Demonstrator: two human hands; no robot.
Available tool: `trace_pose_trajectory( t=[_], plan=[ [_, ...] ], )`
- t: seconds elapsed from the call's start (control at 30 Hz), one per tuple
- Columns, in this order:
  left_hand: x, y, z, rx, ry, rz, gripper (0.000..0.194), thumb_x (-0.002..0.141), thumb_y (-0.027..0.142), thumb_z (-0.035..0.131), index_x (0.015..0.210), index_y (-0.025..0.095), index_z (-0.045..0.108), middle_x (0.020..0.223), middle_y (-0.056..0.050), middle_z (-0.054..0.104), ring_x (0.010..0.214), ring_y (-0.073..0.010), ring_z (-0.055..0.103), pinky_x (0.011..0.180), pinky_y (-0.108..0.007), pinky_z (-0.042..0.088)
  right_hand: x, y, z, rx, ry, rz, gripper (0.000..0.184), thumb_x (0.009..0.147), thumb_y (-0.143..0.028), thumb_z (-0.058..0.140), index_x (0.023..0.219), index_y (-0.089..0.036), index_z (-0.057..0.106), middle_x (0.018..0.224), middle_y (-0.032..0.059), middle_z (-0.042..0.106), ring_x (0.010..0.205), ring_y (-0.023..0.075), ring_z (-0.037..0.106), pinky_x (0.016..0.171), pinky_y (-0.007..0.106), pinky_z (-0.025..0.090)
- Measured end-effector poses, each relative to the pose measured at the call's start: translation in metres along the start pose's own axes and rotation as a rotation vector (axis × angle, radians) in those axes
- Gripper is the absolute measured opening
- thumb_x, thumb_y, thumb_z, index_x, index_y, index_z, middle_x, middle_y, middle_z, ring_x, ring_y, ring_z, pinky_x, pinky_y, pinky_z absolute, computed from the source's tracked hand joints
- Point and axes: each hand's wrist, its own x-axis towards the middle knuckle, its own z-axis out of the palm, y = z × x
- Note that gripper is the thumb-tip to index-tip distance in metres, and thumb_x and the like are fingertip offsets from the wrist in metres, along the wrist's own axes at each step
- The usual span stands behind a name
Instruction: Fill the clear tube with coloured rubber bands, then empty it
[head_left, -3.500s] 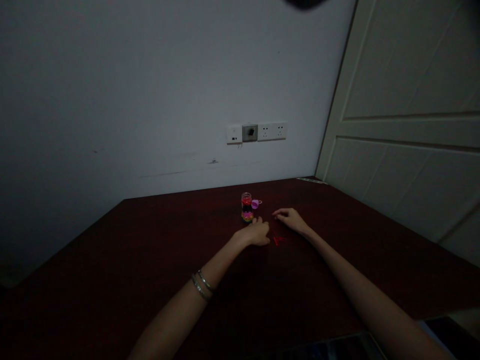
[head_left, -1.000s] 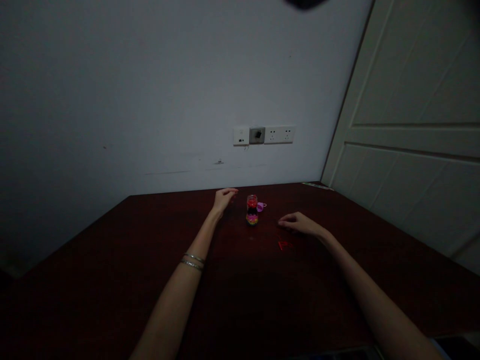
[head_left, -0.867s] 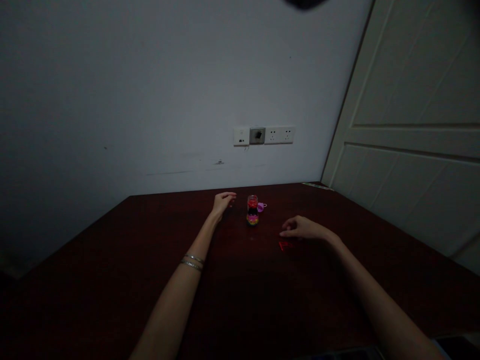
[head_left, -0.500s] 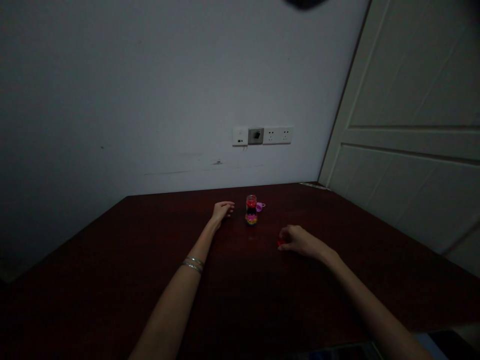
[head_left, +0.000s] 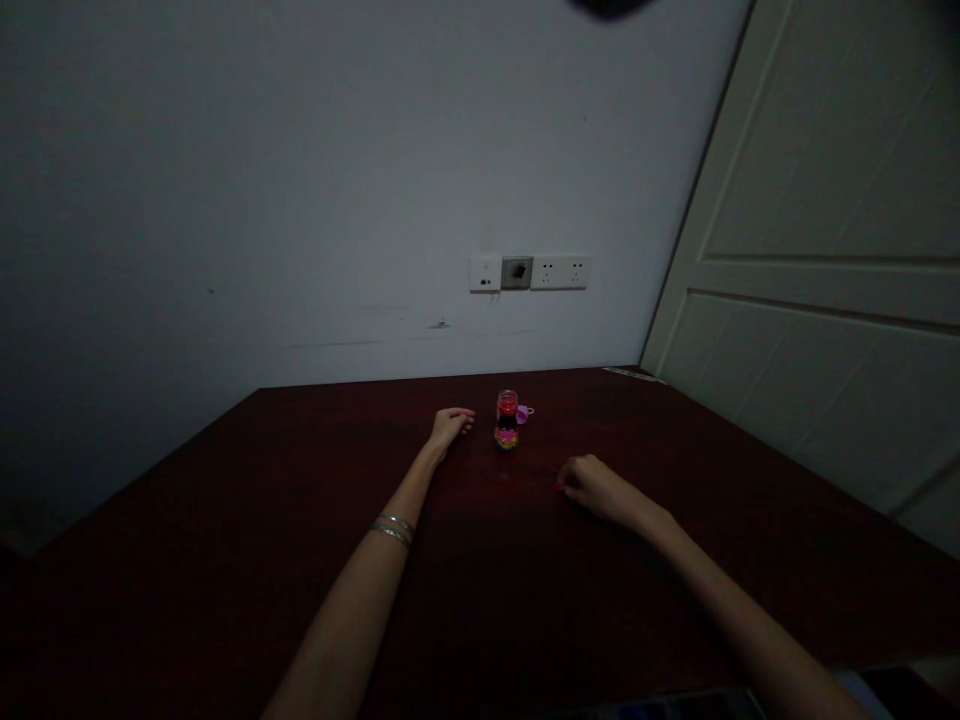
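My jar (head_left: 506,421) stands up on the bench (head_left: 450,560). My left hand (head_left: 451,424) is left of the jar, its grip half curled and holding nothing. My right hand (head_left: 592,484), nearer me and right of the jar, has its grip nearly closed at something red (head_left: 559,487); I can't tell if it's held.

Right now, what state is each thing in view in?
glass jar: upright, partly see-through, colored contents inside
purple looped piece: on the table, beside the jar
bracelets: worn, left wrist
left hand: fingers loosely bent, nothing visible held
right hand: fingers bent at a red bit, grip unclear
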Motion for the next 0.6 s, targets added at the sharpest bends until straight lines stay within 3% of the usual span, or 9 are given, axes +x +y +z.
trace_pose_trajectory(
  t=[0.17,0.33,0.4,0.6],
  plan=[
    [-0.001,-0.003,0.002,-0.014,0.004,0.024,0.021,0.071,0.007,0.046,0.082,0.008,0.064,0.077,-0.008,0.065,0.056,-0.0056,0.053,0.052,-0.015,0.040,-0.001,0.002,0.005,-0.022,0.024,-0.053,0.019,0.073,-0.013,0.046,0.076,-0.016,0.064,0.083,0.0088,0.064,0.074,0.0184,0.059,0.066,0.026,0.041],
    [-0.002,0.004,0.003,-0.042,-0.039,0.070,0.031,0.067,0.009,0.050,0.094,0.011,0.064,0.089,-0.008,0.065,0.067,-0.0087,0.056,0.056,-0.017,0.041,-0.002,0.003,0.005,-0.004,0.076,-0.071,0.020,0.073,-0.015,0.046,0.078,-0.015,0.065,0.084,0.0088,0.063,0.073,0.0177,0.058,0.067,0.027,0.041],
    [-0.003,0.011,0.003,-0.075,-0.127,0.117,0.039,0.065,0.008,0.050,0.102,0.013,0.061,0.097,-0.008,0.064,0.077,-0.0104,0.058,0.062,-0.019,0.042,0.003,0.001,-0.002,0.036,0.102,-0.070,0.021,0.072,-0.015,0.046,0.079,-0.015,0.066,0.082,0.0081,0.064,0.070,0.0164,0.058,0.065,0.025,0.041],
    [-0.014,0.033,0.012,-0.196,-0.584,0.204,0.060,0.062,0.008,0.061,0.120,0.017,0.046,0.118,-0.012,0.055,0.106,-0.0187,0.053,0.085,-0.030,0.042,0.046,-0.007,-0.045,0.205,0.236,-0.121,0.022,0.070,-0.021,0.051,0.078,-0.012,0.069,0.072,0.0046,0.066,0.064,0.0142,0.057,0.062,0.024,0.043]
  ],
)
